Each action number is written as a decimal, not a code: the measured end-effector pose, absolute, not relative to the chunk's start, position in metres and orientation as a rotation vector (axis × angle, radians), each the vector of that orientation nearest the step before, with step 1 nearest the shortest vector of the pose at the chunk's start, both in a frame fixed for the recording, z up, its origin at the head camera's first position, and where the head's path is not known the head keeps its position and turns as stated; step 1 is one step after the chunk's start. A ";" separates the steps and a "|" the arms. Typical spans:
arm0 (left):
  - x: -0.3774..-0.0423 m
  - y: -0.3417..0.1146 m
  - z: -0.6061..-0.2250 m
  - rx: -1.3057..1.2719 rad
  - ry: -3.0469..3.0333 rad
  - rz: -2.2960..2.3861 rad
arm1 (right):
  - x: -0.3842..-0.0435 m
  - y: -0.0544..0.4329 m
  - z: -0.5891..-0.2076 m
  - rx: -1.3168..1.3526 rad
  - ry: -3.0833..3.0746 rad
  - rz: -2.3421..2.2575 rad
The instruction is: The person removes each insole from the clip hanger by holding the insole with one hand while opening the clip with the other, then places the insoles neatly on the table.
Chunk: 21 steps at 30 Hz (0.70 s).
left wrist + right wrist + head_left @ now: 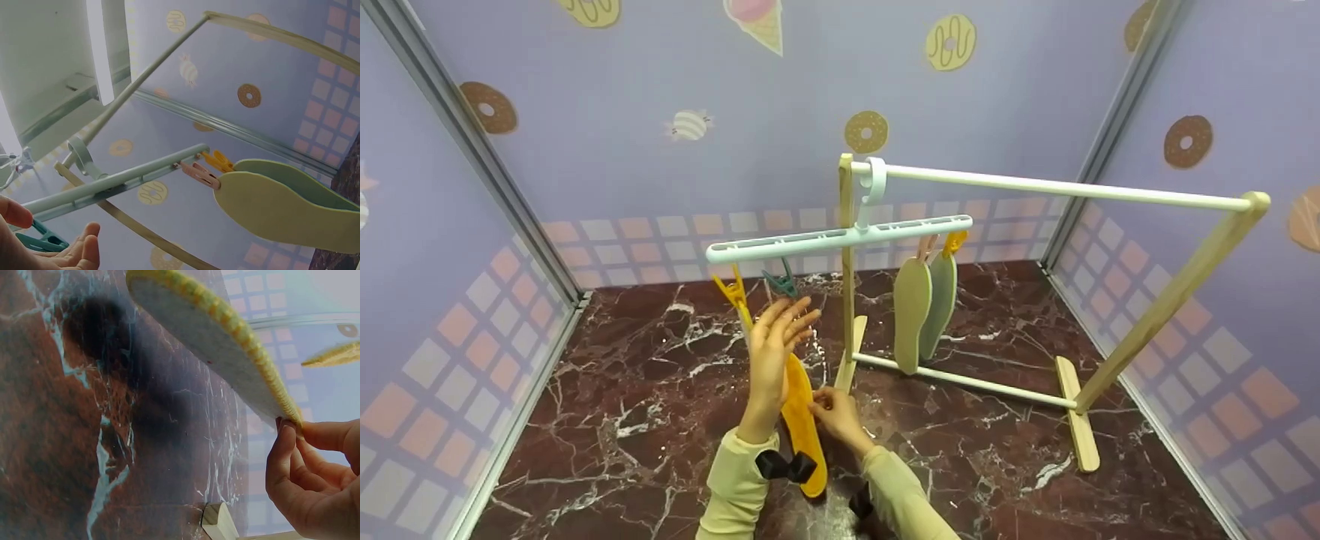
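My right hand (838, 412) pinches the edge of a yellow-orange insole (802, 420) between thumb and fingers. Its grey underside and stitched yellow rim show in the right wrist view. The left hand (775, 341) is raised with fingers extended, just below a teal clothespin (781, 281) on the white hanger (810, 241). In the left wrist view that clothespin (44, 239) appears between thumb and fingers. Beside it, a yellow clothespin (731, 289) holds another yellow insole (745, 315), mostly hidden behind the left hand.
The hanger hooks onto a wooden rack (1057, 185) with a white top rail. On its right half, pink and yellow clothespins hold a pale green insole (913, 315) and a grey-green one (939, 307). Below is a dark marbled table (660, 442), with patterned walls around.
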<state>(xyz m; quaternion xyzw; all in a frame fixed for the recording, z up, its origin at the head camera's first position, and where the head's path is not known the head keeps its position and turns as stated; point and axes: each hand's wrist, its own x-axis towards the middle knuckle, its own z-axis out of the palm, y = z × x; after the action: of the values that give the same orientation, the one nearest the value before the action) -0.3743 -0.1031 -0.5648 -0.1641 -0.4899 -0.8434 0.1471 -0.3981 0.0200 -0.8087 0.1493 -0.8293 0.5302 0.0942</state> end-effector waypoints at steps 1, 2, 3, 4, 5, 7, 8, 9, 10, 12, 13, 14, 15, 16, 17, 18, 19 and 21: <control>-0.374 -0.103 -0.566 -0.477 -1.391 -2.452 | -0.410 0.019 -0.830 0.424 -2.476 1.588; -0.374 -0.102 -0.567 -0.482 -1.375 -2.472 | -0.420 0.018 -0.848 0.407 -2.482 1.610; -0.374 -0.103 -0.568 -0.490 -1.370 -2.487 | -0.428 0.017 -0.864 0.404 -2.474 1.636; -0.375 -0.103 -0.569 -0.492 -1.367 -2.503 | -0.434 0.017 -0.875 0.405 -2.470 1.651; -0.376 -0.103 -0.571 -0.497 -1.356 -2.518 | -0.437 0.017 -0.882 0.403 -2.470 1.659; -0.377 -0.104 -0.575 -0.514 -1.354 -2.519 | -0.436 0.016 -0.881 0.402 -2.467 1.681; -0.377 -0.104 -0.576 -0.541 -1.349 -2.513 | -0.431 0.017 -0.873 0.403 -2.467 1.682; -0.376 -0.104 -0.576 -0.563 -1.365 -2.499 | -0.425 0.017 -0.861 0.398 -2.478 1.667; -0.373 -0.104 -0.574 -0.571 -1.370 -2.496 | -0.417 0.017 -0.846 0.403 -2.480 1.657; -0.365 -0.103 -0.566 -0.606 -1.365 -2.489 | -0.398 0.018 -0.814 0.421 -2.464 1.629; -0.350 -0.101 -0.548 -0.595 -1.383 -2.485 | -0.388 0.018 -0.797 0.449 -2.445 1.610; -0.333 -0.098 -0.527 -0.578 -1.397 -2.484 | -0.378 0.019 -0.780 0.470 -2.441 1.589; -0.314 -0.095 -0.503 -0.546 -1.419 -2.480 | -0.372 0.020 -0.769 0.508 -2.410 1.574; -0.294 -0.092 -0.479 -0.510 -1.426 -2.485 | -0.366 0.020 -0.758 0.522 -2.413 1.569; -0.275 -0.088 -0.455 -0.474 -1.450 -2.478 | -0.361 0.020 -0.750 0.514 -2.437 1.556; -0.259 -0.085 -0.435 -0.429 -1.471 -2.477 | -0.360 0.020 -0.748 0.531 -2.429 1.553; -0.239 -0.083 -0.407 -0.368 -1.517 -2.466 | -0.360 0.021 -0.747 0.542 -2.428 1.543; -0.225 -0.080 -0.388 -0.304 -1.553 -2.461 | -0.366 0.020 -0.759 0.507 -2.438 1.554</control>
<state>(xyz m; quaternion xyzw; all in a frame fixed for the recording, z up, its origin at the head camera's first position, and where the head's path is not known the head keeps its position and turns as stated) -0.2248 -0.0804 -0.3880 -0.1033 -0.5276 -0.8363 0.1077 -0.3662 0.0202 -0.7591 0.1719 -0.8262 0.5266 0.1029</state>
